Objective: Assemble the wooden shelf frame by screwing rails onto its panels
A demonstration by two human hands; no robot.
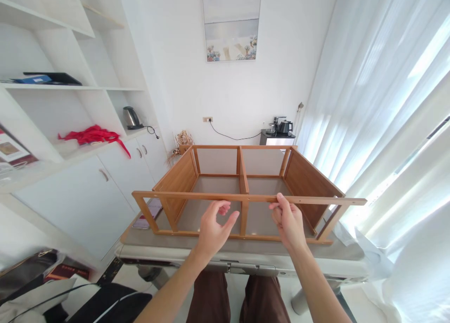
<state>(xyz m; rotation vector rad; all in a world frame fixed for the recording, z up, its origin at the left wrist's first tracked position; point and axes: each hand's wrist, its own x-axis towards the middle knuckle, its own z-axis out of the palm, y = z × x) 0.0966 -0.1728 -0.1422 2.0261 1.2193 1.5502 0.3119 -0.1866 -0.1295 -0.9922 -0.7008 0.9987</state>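
Clerk: Item, condition?
Checker: Wooden frame (197,196), warm brown, smooth, visible grain; resting on the grey-topped desk (168,241), directly before the person.
Clerk: Count?
Checker: Frame, one. End panels (177,175), solid, two. Middle divider (243,170), one, making two bays. Long upper front rail (323,200), one. Elsewhere: kettles (131,118), two; red cloth (94,135), one; wall picture (231,25), one.
Clerk: Hands?
Checker: Two, forearms extended forward. Left hand (213,227): thumb spread from bent fingers, nothing held, just beside the rail. Right hand (290,220): thumb against the rail, fingers curled; whether it grips, cannot tell.
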